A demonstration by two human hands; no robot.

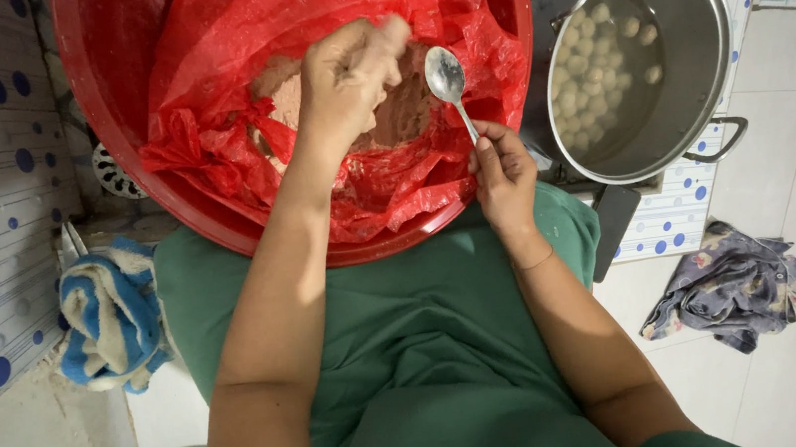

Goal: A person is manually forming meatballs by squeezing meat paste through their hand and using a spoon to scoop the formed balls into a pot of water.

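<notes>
The left hand (347, 79) reaches forward over the paste (396, 114), fingers curled into a loose fist, squeezing some of it. The paste lies in a red bag (227, 33) lining a red basin (105, 107). The right hand (505, 176) pinches a spoon (447, 78) by its handle, bowl up. A pot (696, 30) of balls (599, 61) stands to the right.

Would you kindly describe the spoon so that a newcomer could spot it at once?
Find the big red basin lined with a red plastic bag. At its right edge, the right hand holds a metal spoon upright by the handle. It is the only shiny, slim utensil there, its bowl empty.
</notes>
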